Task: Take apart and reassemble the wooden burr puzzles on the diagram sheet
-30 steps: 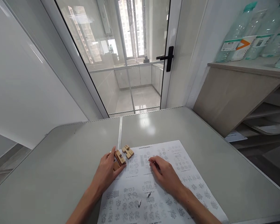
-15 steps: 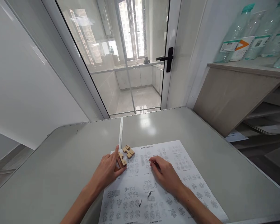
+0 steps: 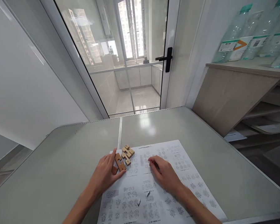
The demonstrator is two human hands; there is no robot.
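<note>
My left hand (image 3: pixel 104 172) lies at the left edge of a printed sheet, its thumb and index finger spanning a brown notched wooden puzzle piece (image 3: pixel 119 161) from end to end. Another brown piece (image 3: pixel 114 170) shows partly under the palm. Just beyond the fingers, light wooden puzzle pieces lie together: one notched piece (image 3: pixel 126 154) touches others at the sheet's upper left corner. On the middle of the sheet rests my right hand (image 3: pixel 165 172), fingers loosely curled and nothing visible in them.
The large paper sheet (image 3: pixel 163 189), printed with small diagrams, lies on a grey-green table (image 3: pixel 60 158). A glass door (image 3: pixel 140 84) with a black handle stands behind it. To the right, plastic bottles (image 3: pixel 235 40) stand on a wooden shelf unit (image 3: pixel 231 93).
The light piece that lay within my left hand's grasp has moved out beside the other light pieces. The brown piece is now plainly visible between thumb and index finger. My right hand stays put.
</note>
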